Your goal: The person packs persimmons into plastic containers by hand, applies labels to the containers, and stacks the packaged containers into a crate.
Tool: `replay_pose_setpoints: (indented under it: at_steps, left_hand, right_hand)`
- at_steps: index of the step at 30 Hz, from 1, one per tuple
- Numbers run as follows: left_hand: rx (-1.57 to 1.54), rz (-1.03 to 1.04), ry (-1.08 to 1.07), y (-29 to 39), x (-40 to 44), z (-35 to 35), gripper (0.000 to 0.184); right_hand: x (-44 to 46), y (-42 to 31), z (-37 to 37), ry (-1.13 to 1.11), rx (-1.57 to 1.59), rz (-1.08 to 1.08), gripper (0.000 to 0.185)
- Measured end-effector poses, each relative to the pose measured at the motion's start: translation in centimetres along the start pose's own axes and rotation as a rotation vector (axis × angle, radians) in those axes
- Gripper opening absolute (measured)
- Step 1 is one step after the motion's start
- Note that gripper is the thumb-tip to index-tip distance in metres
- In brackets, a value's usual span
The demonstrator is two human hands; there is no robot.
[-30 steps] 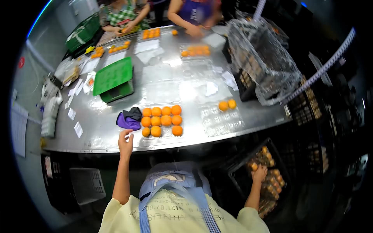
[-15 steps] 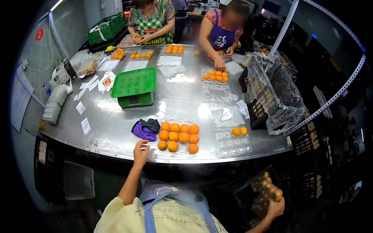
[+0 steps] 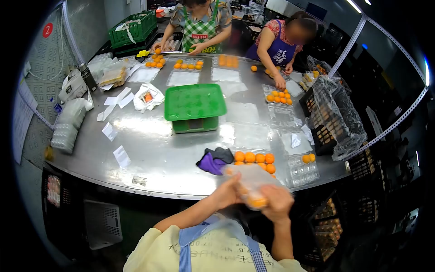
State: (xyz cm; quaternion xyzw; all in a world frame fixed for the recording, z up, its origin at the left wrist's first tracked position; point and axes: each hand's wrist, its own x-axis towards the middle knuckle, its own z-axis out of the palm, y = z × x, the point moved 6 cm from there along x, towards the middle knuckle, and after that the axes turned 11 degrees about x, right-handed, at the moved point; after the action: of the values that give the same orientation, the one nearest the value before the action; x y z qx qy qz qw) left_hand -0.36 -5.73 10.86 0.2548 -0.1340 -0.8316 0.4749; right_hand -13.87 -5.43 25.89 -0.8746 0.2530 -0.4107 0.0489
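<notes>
One fruit pack (image 3: 252,178) is between the left hand (image 3: 226,193) and the right hand (image 3: 277,202), both gripping its sides. If one hand slips, it may fall onto the oranges (image 3: 260,157) just beyond the grip.

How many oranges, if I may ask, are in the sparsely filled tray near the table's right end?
2: the left orange and the right orange, both at the far right of the clear tray beyond the right hand; none appears hidden.
</notes>
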Motion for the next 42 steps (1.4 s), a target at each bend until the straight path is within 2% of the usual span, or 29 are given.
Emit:
replay_pose_setpoints:
  at_steps: [1, 2, 3, 5, 7, 8, 9, 11, 13, 14, 15, 17, 21, 24, 27, 29, 30, 33, 34, 35, 37, 38, 39, 41, 42]
  left_hand:
    - [-0.017, 0.124, 0.159, 1.6, -0.9, -2.1, 0.059]
    - [-0.041, 0.129, 0.197, 2.8, -1.9, -4.9, 0.056]
    - [-0.069, 0.135, 0.236, 4.1, -3.5, -8.1, 0.052]
    - [0.025, 0.323, 0.300, 7.6, -7.1, -11.8, 0.052]
    - [0.161, 0.366, 0.375, 10.9, -11.1, -14.3, 0.058]
    - [0.219, 0.397, 0.383, 12.6, -12.8, -14.9, 0.059]
    - [0.275, 0.429, 0.388, 14.0, -14.3, -15.7, 0.060]
    - [0.397, 0.345, 0.436, 15.1, -16.2, -19.0, 0.066]
    - [0.468, 0.273, 0.442, 15.6, -17.2, -20.7, 0.068]
    - [0.495, 0.220, 0.406, 15.7, -17.3, -21.8, 0.071]
    - [0.507, 0.172, 0.374, 15.9, -17.4, -22.5, 0.072]
    - [0.531, 0.083, 0.308, 16.2, -17.4, -23.5, 0.072]
    - [0.737, 0.068, 0.363, 18.3, -16.8, -25.4, 0.072]
    - [1.388, 0.033, 0.731, 21.3, -15.9, -30.5, 0.074]
    - [1.747, -0.015, 0.752, 23.0, -14.0, -29.6, 0.076]
    - [1.787, 0.017, 0.722, 23.7, -13.2, -29.5, 0.071]
    - [1.806, 0.031, 0.707, 23.8, -13.0, -29.5, 0.069]
    - [1.953, 0.561, 0.791, 23.8, -14.1, -28.4, 0.059]
    - [1.892, 0.656, 0.910, 23.9, -15.8, -28.1, 0.053]
    - [1.827, 0.746, 1.026, 23.6, -18.2, -28.0, 0.046]
    - [1.720, 0.747, 1.400, 21.4, -23.2, -29.1, 0.041]
    - [1.661, 0.650, 1.497, 19.5, -25.6, -29.8, 0.041]
    - [1.599, 0.553, 1.590, 17.5, -27.8, -30.6, 0.042]
    - [1.518, 0.430, 1.523, 13.7, -29.1, -33.2, 0.045]
    - [1.377, 0.269, 1.338, 12.9, -29.3, -32.6, 0.046]
  right_hand:
    - [0.7, -2.0, 3.7, -0.054, -0.034, -0.084, 0.031]
    - [1.0, -3.4, 6.9, -0.120, -0.026, -0.108, 0.037]
    - [1.9, -4.7, 9.0, -0.245, 0.087, -0.085, 0.041]
    - [4.3, -6.7, 12.6, -0.488, 0.316, -0.040, 0.048]
    - [4.6, -6.3, 15.3, -0.574, 0.628, 0.028, 0.057]
    - [4.7, -5.3, 16.3, -0.473, 0.738, 0.114, 0.066]
    - [3.5, -2.6, 18.8, -0.318, 0.720, 0.306, 0.068]
    - [1.3, 1.2, 23.4, -0.260, 0.746, 0.763, 0.060]
    - [-2.2, 2.1, 29.4, -0.376, 1.279, 1.269, 0.057]
    - [-2.7, 1.1, 31.2, -0.466, 1.450, 1.436, 0.058]
    - [-3.5, 0.8, 33.2, -0.523, 1.541, 1.408, 0.057]
    - [-4.7, -0.1, 35.4, -0.624, 1.497, 1.477, 0.053]
    - [-5.7, -0.9, 38.1, -0.456, 1.626, 1.577, 0.050]
    - [-6.9, -2.2, 40.7, -0.360, 1.699, 1.685, 0.050]
    - [-8.3, -5.3, 43.2, -0.352, 1.706, 1.733, 0.052]
    - [-8.3, -7.4, 43.3, -0.458, 1.745, 1.768, 0.053]
    - [-9.5, -8.0, 43.4, -0.580, 1.613, 1.972, 0.046]
    - [-4.7, -10.1, 39.8, -1.153, 1.325, 1.554, 0.044]
    - [-3.9, -9.9, 40.9, -1.082, 1.248, 1.323, 0.041]
    - [-2.8, -9.4, 41.4, -1.005, 1.056, 1.004, 0.040]
    - [2.5, -11.5, 39.3, -0.804, 0.664, 0.393, 0.040]
    - [3.8, -13.3, 39.0, -0.766, 0.450, 0.060, 0.050]
    - [3.9, -14.6, 39.6, -0.778, 0.425, -0.061, 0.053]
    - [4.1, -17.1, 41.1, -0.794, 0.363, -0.309, 0.058]
    - [4.2, -17.8, 41.8, -0.798, 0.356, -0.346, 0.057]
